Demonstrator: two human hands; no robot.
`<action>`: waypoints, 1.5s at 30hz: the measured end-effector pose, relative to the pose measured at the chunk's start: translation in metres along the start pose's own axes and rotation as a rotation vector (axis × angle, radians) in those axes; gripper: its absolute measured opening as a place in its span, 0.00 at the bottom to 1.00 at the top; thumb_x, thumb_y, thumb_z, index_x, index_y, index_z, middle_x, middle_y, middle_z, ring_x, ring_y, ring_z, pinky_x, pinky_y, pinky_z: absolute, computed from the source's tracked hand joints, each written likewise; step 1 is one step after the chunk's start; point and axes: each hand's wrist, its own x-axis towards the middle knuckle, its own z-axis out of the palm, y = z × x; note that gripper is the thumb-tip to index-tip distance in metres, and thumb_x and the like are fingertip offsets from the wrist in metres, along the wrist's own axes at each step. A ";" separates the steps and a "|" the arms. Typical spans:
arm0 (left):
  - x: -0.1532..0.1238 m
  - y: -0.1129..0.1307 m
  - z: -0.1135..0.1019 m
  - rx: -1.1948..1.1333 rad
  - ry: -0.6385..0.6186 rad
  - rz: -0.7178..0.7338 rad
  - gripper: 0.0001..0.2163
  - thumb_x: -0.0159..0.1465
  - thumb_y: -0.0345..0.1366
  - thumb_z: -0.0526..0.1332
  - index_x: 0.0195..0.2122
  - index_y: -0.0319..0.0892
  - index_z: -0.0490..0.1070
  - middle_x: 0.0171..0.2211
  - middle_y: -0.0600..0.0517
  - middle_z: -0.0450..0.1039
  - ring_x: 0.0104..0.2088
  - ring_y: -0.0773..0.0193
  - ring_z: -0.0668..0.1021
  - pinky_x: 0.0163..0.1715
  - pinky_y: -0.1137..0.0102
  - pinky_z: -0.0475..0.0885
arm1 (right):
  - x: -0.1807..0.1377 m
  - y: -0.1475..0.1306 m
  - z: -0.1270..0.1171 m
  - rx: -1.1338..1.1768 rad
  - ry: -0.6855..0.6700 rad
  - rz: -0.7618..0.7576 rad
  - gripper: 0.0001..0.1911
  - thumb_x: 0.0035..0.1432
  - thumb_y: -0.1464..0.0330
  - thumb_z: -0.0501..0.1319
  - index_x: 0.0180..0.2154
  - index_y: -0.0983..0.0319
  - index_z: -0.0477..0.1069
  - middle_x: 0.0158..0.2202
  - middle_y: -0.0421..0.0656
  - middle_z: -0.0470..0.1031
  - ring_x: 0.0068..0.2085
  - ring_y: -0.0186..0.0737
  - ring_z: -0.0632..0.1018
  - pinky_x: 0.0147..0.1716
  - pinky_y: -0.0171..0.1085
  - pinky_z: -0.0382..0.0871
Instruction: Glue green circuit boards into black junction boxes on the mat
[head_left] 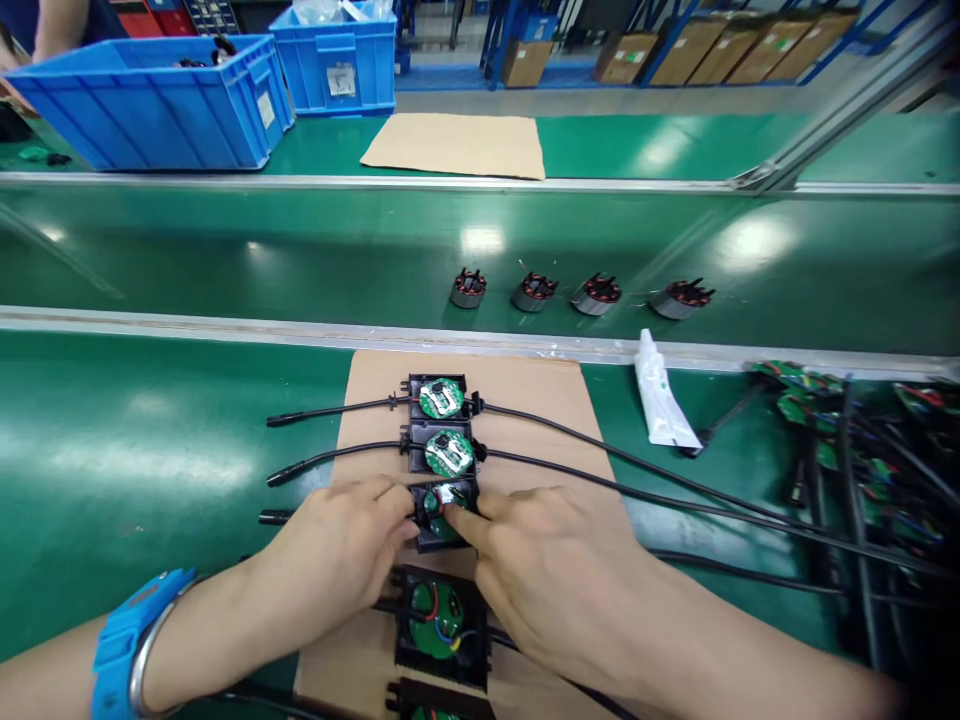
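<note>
Several black housings with round green circuit boards lie in a column on a brown cardboard sheet (525, 400), each with a black cable running out both sides. My left hand (337, 555) and my right hand (555, 575) meet over the third housing (442, 505), fingertips curled and pressing on its green board and on the housing's sides. Two more housings (440, 398) (448, 452) lie just beyond it. Another housing (439, 625), with red and blue wires on its board, sits below my hands. A blue watch and a metal bangle are on my left wrist.
Several copper-wound motor stators (469, 288) stand in a row on the green conveyor belt. A white tube (660, 400) lies right of the cardboard. A heap of boards and cables (862, 460) fills the right. Blue bins (150, 100) and another cardboard sheet (457, 145) sit on the far bench.
</note>
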 end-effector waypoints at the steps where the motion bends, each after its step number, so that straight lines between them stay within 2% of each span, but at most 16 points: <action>1: 0.001 -0.001 -0.001 -0.045 -0.008 -0.010 0.06 0.66 0.29 0.52 0.36 0.41 0.68 0.31 0.51 0.72 0.30 0.62 0.76 0.28 0.70 0.70 | 0.001 -0.001 0.002 -0.008 0.010 -0.003 0.12 0.52 0.72 0.54 0.37 0.59 0.74 0.25 0.41 0.73 0.21 0.38 0.69 0.22 0.40 0.40; 4: 0.001 -0.005 -0.003 -0.148 0.006 -0.015 0.05 0.66 0.29 0.55 0.36 0.42 0.70 0.32 0.53 0.73 0.32 0.63 0.76 0.31 0.70 0.70 | 0.001 -0.004 0.005 -0.019 0.022 -0.019 0.14 0.51 0.72 0.55 0.38 0.60 0.75 0.24 0.41 0.73 0.20 0.39 0.69 0.22 0.40 0.40; 6: -0.001 -0.007 -0.001 -0.147 0.058 0.019 0.05 0.66 0.29 0.55 0.36 0.42 0.69 0.31 0.54 0.72 0.31 0.64 0.75 0.30 0.71 0.69 | 0.000 -0.004 0.007 -0.006 0.005 -0.007 0.14 0.51 0.72 0.55 0.38 0.60 0.75 0.25 0.41 0.74 0.21 0.39 0.70 0.22 0.41 0.40; 11: -0.011 -0.006 0.011 0.145 0.244 0.164 0.10 0.67 0.26 0.50 0.33 0.40 0.68 0.28 0.52 0.67 0.28 0.63 0.70 0.26 0.69 0.67 | -0.001 -0.004 0.010 0.022 0.004 0.013 0.12 0.54 0.72 0.53 0.35 0.60 0.75 0.28 0.43 0.75 0.24 0.40 0.72 0.22 0.41 0.45; 13: -0.012 -0.004 0.012 0.261 0.213 0.226 0.10 0.67 0.25 0.49 0.32 0.41 0.66 0.27 0.52 0.66 0.26 0.62 0.69 0.24 0.69 0.67 | -0.001 -0.003 0.011 0.035 0.029 0.005 0.12 0.53 0.72 0.54 0.34 0.61 0.75 0.28 0.43 0.75 0.24 0.40 0.72 0.22 0.41 0.47; 16: -0.006 0.001 0.008 0.400 0.069 0.305 0.08 0.64 0.23 0.51 0.31 0.41 0.65 0.27 0.51 0.68 0.26 0.61 0.69 0.21 0.69 0.67 | 0.000 -0.001 0.010 0.065 0.020 -0.011 0.12 0.53 0.73 0.53 0.34 0.61 0.75 0.27 0.43 0.75 0.24 0.40 0.72 0.23 0.40 0.50; 20: 0.003 0.004 0.001 0.481 -0.055 0.309 0.07 0.59 0.22 0.56 0.30 0.41 0.64 0.29 0.52 0.70 0.27 0.60 0.71 0.21 0.68 0.69 | -0.001 -0.003 0.012 0.098 -0.031 -0.024 0.11 0.54 0.74 0.53 0.32 0.62 0.74 0.27 0.44 0.74 0.26 0.41 0.73 0.24 0.40 0.54; 23: 0.002 0.003 0.000 0.455 -0.019 0.272 0.07 0.58 0.22 0.55 0.30 0.41 0.66 0.28 0.51 0.70 0.28 0.58 0.72 0.26 0.64 0.72 | -0.005 -0.008 0.016 0.087 -0.026 -0.021 0.11 0.56 0.74 0.52 0.33 0.63 0.73 0.29 0.45 0.74 0.29 0.43 0.74 0.26 0.40 0.56; 27: -0.005 0.006 0.002 0.272 0.162 0.205 0.11 0.61 0.22 0.52 0.40 0.38 0.70 0.37 0.47 0.71 0.36 0.57 0.73 0.36 0.61 0.73 | -0.013 -0.008 0.009 0.180 -0.068 0.067 0.14 0.58 0.73 0.51 0.41 0.64 0.72 0.34 0.47 0.75 0.33 0.44 0.76 0.29 0.39 0.59; 29: -0.005 0.008 0.006 0.183 0.164 0.267 0.11 0.64 0.24 0.52 0.44 0.38 0.69 0.41 0.46 0.71 0.40 0.57 0.73 0.41 0.62 0.72 | -0.017 -0.003 0.002 0.290 -0.102 0.104 0.15 0.58 0.73 0.51 0.46 0.62 0.69 0.36 0.46 0.75 0.34 0.42 0.75 0.30 0.38 0.60; 31: -0.003 0.009 0.009 0.144 0.097 0.349 0.10 0.66 0.25 0.52 0.45 0.37 0.69 0.42 0.46 0.71 0.42 0.57 0.73 0.44 0.62 0.70 | -0.021 0.003 -0.004 0.395 -0.135 0.154 0.15 0.58 0.72 0.52 0.48 0.62 0.65 0.34 0.43 0.74 0.34 0.41 0.74 0.30 0.37 0.60; 33: 0.000 0.008 0.013 0.129 0.055 0.381 0.09 0.66 0.26 0.52 0.43 0.38 0.70 0.43 0.47 0.72 0.43 0.58 0.73 0.46 0.62 0.68 | -0.025 0.007 -0.006 0.435 -0.152 0.227 0.13 0.57 0.72 0.53 0.46 0.62 0.63 0.31 0.41 0.73 0.33 0.40 0.73 0.30 0.36 0.59; 36: 0.003 0.004 0.016 0.111 0.059 0.372 0.08 0.67 0.26 0.52 0.40 0.39 0.71 0.46 0.48 0.72 0.43 0.60 0.74 0.46 0.62 0.67 | -0.028 0.007 -0.003 0.391 -0.175 0.280 0.03 0.58 0.71 0.53 0.35 0.61 0.64 0.28 0.40 0.70 0.30 0.39 0.70 0.29 0.36 0.56; 38: 0.003 0.003 0.017 0.104 0.054 0.366 0.07 0.66 0.26 0.53 0.39 0.38 0.70 0.48 0.48 0.72 0.44 0.60 0.74 0.46 0.62 0.67 | -0.028 0.004 0.000 0.363 -0.173 0.254 0.07 0.60 0.71 0.51 0.30 0.60 0.64 0.27 0.41 0.70 0.29 0.38 0.69 0.29 0.36 0.55; 41: 0.002 0.004 0.018 0.102 0.031 0.358 0.06 0.64 0.26 0.55 0.38 0.38 0.70 0.46 0.47 0.73 0.44 0.59 0.74 0.46 0.62 0.67 | -0.024 0.002 0.003 0.387 -0.139 0.234 0.10 0.62 0.72 0.47 0.30 0.61 0.63 0.28 0.42 0.70 0.28 0.37 0.67 0.29 0.36 0.55; 45: 0.001 0.006 0.019 0.101 0.004 0.340 0.06 0.63 0.25 0.56 0.38 0.38 0.70 0.46 0.46 0.73 0.45 0.57 0.74 0.47 0.62 0.67 | -0.014 0.010 0.007 0.622 -0.179 0.301 0.14 0.64 0.72 0.44 0.27 0.61 0.60 0.23 0.39 0.66 0.25 0.34 0.66 0.26 0.34 0.57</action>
